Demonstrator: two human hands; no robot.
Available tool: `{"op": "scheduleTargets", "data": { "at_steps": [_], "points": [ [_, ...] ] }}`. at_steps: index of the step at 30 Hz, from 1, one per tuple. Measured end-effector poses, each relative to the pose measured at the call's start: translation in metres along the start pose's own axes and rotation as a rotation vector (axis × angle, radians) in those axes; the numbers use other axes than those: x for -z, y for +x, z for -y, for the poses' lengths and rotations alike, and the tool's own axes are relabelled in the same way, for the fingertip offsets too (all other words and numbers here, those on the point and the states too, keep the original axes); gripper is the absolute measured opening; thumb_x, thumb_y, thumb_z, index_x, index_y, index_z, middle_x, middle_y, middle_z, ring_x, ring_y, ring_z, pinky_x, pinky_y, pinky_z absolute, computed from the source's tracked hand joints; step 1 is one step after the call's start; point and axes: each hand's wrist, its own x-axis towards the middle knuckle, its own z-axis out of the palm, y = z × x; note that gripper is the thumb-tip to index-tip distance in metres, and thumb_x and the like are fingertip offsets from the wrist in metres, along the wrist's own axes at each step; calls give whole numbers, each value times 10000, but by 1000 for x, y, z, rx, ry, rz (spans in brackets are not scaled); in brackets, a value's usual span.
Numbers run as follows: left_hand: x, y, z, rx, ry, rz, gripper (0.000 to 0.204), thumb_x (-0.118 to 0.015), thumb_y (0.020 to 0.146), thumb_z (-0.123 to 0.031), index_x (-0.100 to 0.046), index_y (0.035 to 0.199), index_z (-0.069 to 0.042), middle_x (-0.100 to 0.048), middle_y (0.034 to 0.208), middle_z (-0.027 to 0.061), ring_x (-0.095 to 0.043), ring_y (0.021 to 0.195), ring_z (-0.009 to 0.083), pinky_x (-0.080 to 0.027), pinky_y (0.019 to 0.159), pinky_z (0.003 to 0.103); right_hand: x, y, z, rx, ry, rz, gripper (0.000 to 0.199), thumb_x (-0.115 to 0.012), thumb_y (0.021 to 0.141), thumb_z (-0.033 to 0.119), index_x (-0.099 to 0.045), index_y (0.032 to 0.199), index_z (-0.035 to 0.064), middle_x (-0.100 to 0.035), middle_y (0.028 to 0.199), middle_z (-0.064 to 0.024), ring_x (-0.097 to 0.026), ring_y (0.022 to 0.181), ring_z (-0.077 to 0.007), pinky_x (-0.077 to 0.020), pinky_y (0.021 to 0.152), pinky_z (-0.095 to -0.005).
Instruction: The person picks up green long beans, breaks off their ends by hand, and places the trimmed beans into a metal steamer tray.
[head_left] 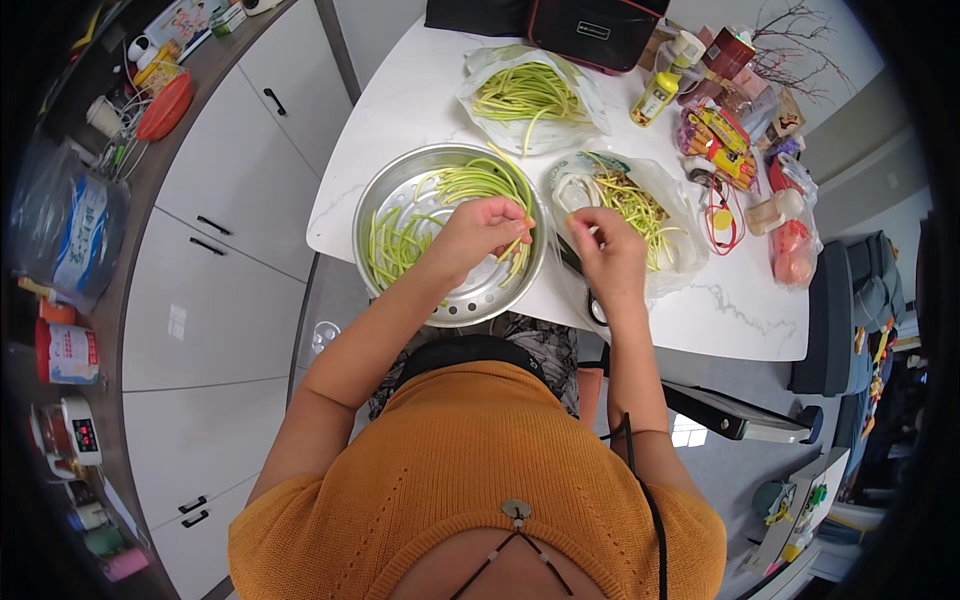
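Observation:
My left hand (478,238) is over a round metal pan with holes (408,190), thumb and fingers closed on a long green stem that looks like a garlic scape (527,188). Shorter cut pieces (390,245) lie at the pan's left side, and a bundle of longer curved stems (470,182) at its far side. To the right, my right hand (612,258) hangs at the near edge of a plastic bag (685,262) of scraps and stem ends (635,205). Its thumb and fingertips are pinched together; anything between them is too small to make out.
Another open bag of whole stems (525,92) lies behind the pan. A yellow bottle (656,95), packaged food (718,145) and a bag of red fruit (793,250) crowd the table's right side. White cabinets (215,300) stand on the left.

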Motion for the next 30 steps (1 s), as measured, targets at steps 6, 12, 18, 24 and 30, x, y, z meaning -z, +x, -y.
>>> {"op": "scheduleTargets", "data": {
  "at_steps": [6, 12, 18, 24, 30],
  "points": [
    [5, -2, 2, 15, 50, 6, 94, -631, 845, -87, -605, 918, -34, -617, 778, 4, -507, 608, 44, -412, 545, 178, 21, 15, -41, -94, -305, -145, 224, -677, 781, 118, -652, 1003, 100, -657, 868, -87, -618, 638, -257, -486, 599, -337],
    [0, -5, 4, -120, 322, -102, 77, -651, 829, -69, -612, 880, -26, -607, 759, -3, -512, 623, 34, -431, 560, 184, 36, 15, -44, -65, -315, -252, 102, -654, 806, 107, -650, 906, 85, -636, 876, -75, -614, 651, -225, -484, 599, -324],
    [-9, -10, -3, -236, 512, -182, 75, -651, 820, -53, -618, 868, -6, -595, 722, -18, -520, 639, 35, -440, 578, 197, 41, 11, -14, 115, -169, -259, 109, -685, 775, 84, -656, 880, 85, -624, 843, -54, -616, 668, -218, -487, 583, -308],
    [-21, -14, -10, -314, 648, -235, 79, -646, 819, -66, -622, 848, 4, -574, 669, 0, -481, 593, 43, -415, 553, 218, 32, 0, 11, 334, -349, -38, 168, -739, 685, 115, -674, 841, 117, -619, 849, -32, -618, 709, -222, -490, 572, -317],
    [-24, -15, -17, -372, 815, -207, 80, -631, 823, -68, -622, 840, 9, -573, 683, 17, -475, 603, 63, -405, 561, 237, 23, -4, 4, 353, -466, 51, 145, -732, 694, 102, -683, 830, 115, -617, 819, -20, -610, 683, -206, -480, 561, -301]
  ]
}}
